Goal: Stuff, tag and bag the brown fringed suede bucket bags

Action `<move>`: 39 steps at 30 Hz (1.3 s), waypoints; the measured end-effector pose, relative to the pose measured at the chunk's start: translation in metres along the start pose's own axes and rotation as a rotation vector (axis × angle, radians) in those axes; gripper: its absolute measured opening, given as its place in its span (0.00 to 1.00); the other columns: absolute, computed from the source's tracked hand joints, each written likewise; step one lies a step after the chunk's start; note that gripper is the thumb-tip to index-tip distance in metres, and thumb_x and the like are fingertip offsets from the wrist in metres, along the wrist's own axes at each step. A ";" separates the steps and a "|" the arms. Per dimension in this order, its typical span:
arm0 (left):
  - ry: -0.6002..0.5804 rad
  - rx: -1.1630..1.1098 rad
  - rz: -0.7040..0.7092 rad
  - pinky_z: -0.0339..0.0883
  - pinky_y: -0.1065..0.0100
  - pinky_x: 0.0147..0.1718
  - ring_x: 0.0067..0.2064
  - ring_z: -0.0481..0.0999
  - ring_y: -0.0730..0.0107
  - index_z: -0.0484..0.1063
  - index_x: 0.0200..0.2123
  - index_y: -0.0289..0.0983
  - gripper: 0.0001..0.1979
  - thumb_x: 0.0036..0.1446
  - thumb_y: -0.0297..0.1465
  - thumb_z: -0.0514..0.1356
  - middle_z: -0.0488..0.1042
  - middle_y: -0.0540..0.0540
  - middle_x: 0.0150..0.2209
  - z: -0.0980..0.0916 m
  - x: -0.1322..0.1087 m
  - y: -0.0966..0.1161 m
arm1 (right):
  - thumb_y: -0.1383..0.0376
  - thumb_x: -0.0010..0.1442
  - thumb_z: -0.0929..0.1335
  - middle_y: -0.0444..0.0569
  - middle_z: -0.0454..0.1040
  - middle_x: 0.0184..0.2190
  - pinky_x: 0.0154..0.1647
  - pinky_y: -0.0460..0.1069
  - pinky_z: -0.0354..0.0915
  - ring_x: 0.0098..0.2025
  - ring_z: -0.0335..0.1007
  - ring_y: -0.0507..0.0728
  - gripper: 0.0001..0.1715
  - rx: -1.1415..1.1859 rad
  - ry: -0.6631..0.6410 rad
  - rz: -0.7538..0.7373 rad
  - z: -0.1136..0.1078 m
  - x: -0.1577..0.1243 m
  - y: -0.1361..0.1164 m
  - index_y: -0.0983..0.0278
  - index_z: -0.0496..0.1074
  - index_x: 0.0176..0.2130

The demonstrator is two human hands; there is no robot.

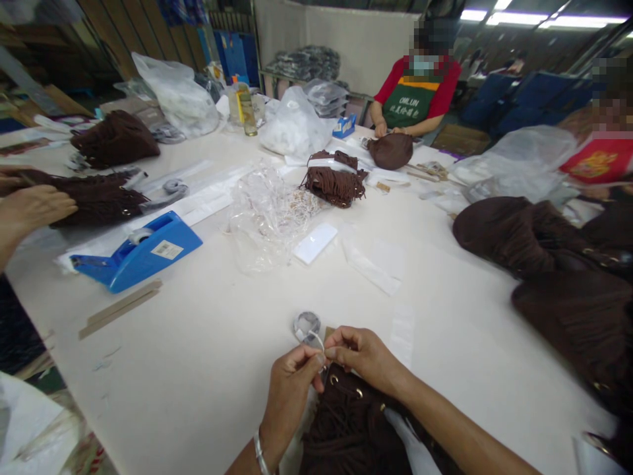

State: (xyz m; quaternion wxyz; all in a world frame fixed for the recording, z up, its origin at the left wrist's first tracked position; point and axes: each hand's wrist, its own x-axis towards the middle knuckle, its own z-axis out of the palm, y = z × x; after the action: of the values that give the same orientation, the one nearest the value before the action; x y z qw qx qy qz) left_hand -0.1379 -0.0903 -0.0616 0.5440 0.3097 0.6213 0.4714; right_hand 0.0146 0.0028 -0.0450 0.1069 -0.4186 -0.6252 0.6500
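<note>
A dark brown fringed bag with gold eyelets lies at the table's near edge, below both hands. Just above its top corner my left hand pinches a thin white string. My right hand meets it there, thumb and finger closed on the same string. The fingertips nearly touch. Directly beyond them sits a small grey roll, and a bit of brown card shows behind my right fingers.
A blue tape dispenser and brown strips lie left. Clear plastic with strings, white cards and a fringed bag are mid-table. Brown bags pile up right. Another person's hands work at left; a co-worker sits opposite.
</note>
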 end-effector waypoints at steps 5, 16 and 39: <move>-0.029 0.017 -0.001 0.61 0.71 0.30 0.23 0.69 0.73 0.76 0.30 0.36 0.13 0.57 0.39 0.59 0.71 0.52 0.19 0.000 0.000 0.002 | 0.63 0.59 0.67 0.43 0.76 0.28 0.28 0.44 0.58 0.26 0.62 0.49 0.07 -0.095 -0.032 -0.044 -0.003 -0.001 -0.002 0.65 0.74 0.35; 0.000 -0.273 -0.059 0.62 0.71 0.28 0.26 0.66 0.75 0.75 0.31 0.34 0.11 0.57 0.37 0.60 0.73 0.48 0.28 -0.001 -0.002 0.000 | 0.60 0.59 0.68 0.44 0.74 0.29 0.28 0.44 0.60 0.27 0.63 0.49 0.10 0.054 -0.009 0.015 -0.003 0.000 0.007 0.66 0.72 0.36; -0.162 -0.325 -0.110 0.56 0.75 0.20 0.19 0.57 0.85 0.63 0.61 0.39 0.35 0.51 0.41 0.67 0.77 0.41 0.43 -0.024 -0.001 -0.006 | 0.70 0.56 0.68 0.50 0.66 0.46 0.46 0.50 0.60 0.48 0.62 0.57 0.24 -1.061 -0.063 -0.304 -0.021 0.019 -0.006 0.59 0.67 0.53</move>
State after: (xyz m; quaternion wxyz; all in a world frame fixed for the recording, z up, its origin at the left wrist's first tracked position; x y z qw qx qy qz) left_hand -0.1599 -0.0993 -0.0679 0.6600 0.2204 0.5071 0.5085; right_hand 0.0148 0.0316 -0.0450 -0.0449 -0.3005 -0.9232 0.2355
